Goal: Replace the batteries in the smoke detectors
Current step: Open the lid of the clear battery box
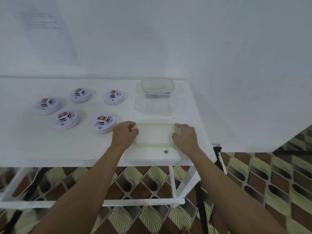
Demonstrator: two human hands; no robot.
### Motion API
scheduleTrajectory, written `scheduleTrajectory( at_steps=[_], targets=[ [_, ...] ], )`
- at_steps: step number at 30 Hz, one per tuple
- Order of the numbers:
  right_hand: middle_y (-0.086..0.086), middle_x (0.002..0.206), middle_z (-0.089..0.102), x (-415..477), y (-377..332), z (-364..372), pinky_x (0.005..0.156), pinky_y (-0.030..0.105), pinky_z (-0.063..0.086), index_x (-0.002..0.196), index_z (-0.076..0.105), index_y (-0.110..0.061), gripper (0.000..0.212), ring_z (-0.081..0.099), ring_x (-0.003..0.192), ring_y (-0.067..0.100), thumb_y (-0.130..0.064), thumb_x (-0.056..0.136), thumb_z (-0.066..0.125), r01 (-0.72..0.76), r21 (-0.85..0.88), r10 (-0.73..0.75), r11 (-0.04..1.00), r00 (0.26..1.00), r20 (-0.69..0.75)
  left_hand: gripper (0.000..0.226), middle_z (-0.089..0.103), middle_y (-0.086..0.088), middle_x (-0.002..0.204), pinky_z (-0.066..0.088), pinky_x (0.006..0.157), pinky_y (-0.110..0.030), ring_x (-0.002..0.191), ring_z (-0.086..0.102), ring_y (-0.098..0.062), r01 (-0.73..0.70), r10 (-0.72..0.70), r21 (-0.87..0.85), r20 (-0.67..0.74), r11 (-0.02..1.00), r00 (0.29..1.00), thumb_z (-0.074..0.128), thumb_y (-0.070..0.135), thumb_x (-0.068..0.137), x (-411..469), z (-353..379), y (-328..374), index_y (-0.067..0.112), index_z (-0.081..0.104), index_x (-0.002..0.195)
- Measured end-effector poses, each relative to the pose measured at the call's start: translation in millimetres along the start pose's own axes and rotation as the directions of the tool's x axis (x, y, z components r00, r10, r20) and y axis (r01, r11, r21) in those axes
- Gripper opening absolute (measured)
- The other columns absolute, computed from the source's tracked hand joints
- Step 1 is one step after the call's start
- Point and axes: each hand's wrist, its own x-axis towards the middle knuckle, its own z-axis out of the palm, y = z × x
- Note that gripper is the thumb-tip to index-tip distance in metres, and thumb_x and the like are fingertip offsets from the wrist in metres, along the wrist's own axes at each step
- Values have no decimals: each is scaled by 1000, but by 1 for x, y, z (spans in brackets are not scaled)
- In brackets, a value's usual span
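Note:
Several white round smoke detectors lie on the white table, each with a red and white battery on top; the nearest one [103, 124] is just left of my left hand. A clear plastic container with a green-rimmed lid [155, 137] sits near the table's front edge. My left hand [125, 135] grips its left end with curled fingers. My right hand [184, 136] grips its right end.
A second clear container [157, 87] with a green rim and dark contents stands at the back right by the wall. A clear lid or tray [154, 106] lies between the two. The white table [50, 149] ends just right of my right hand. Patterned floor below.

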Motion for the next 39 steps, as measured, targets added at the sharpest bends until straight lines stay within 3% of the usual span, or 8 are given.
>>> scheduleTrajectory(
  at_steps=[9,13,19,23,26,32,35,39],
  targets=[
    [5,139,54,1,-2,-2,109,41,32,137,55,-15,42,40,131,28,-22,96,55,5,-24,-5,1000,1000,11,24,65,-20,111,47,93,-37,100,61,-31,-145,142,156,28,977,989,59,10,91,0,3,1,-3,68,110],
    [-1,130,58,5,-7,-8,104,41,42,130,59,-17,37,48,123,22,-24,93,59,28,49,-24,998,996,-85,33,61,-10,123,43,82,-26,92,61,-20,-107,115,107,-70,988,991,61,20,92,6,2,7,6,63,122],
    [-12,105,65,39,-41,-26,83,26,45,111,66,-21,21,59,97,13,-19,91,61,122,243,-70,962,975,-213,22,66,1,105,47,78,-26,82,59,-10,-193,195,30,-252,981,948,62,22,91,43,-9,49,11,67,110],
    [-13,96,68,90,-62,-29,80,20,44,100,69,-21,12,62,98,9,-18,92,60,157,283,-104,946,976,-193,13,67,6,95,40,74,-22,83,57,-10,-205,204,20,-225,979,953,65,24,89,86,-9,81,14,71,94],
    [-17,95,67,136,-71,-30,91,27,46,96,69,-26,15,59,105,13,-17,91,59,183,273,-135,944,973,-187,15,61,6,99,31,77,-19,91,56,-12,-163,174,82,-162,983,971,65,28,88,130,2,92,17,71,95],
    [-1,131,57,206,-72,-31,96,33,32,123,63,-25,31,45,125,23,-21,93,54,95,143,-76,985,988,-136,47,41,-13,144,27,108,-36,133,35,-33,-8,8,140,2,990,1000,54,38,95,198,25,82,22,50,139],
    [5,147,45,238,-69,-29,109,39,29,141,50,-23,44,37,137,27,-26,97,49,17,150,-7,989,998,-66,57,37,-16,149,26,112,-43,138,32,-35,69,-83,153,87,986,993,44,48,98,227,35,73,23,35,149],
    [10,155,37,267,-58,-22,116,42,27,153,33,-18,52,36,141,30,-35,104,40,-74,175,63,982,996,68,57,47,-18,142,29,108,-38,133,41,-32,108,-120,135,87,985,989,40,51,99,250,45,63,20,38,147]
  ],
)
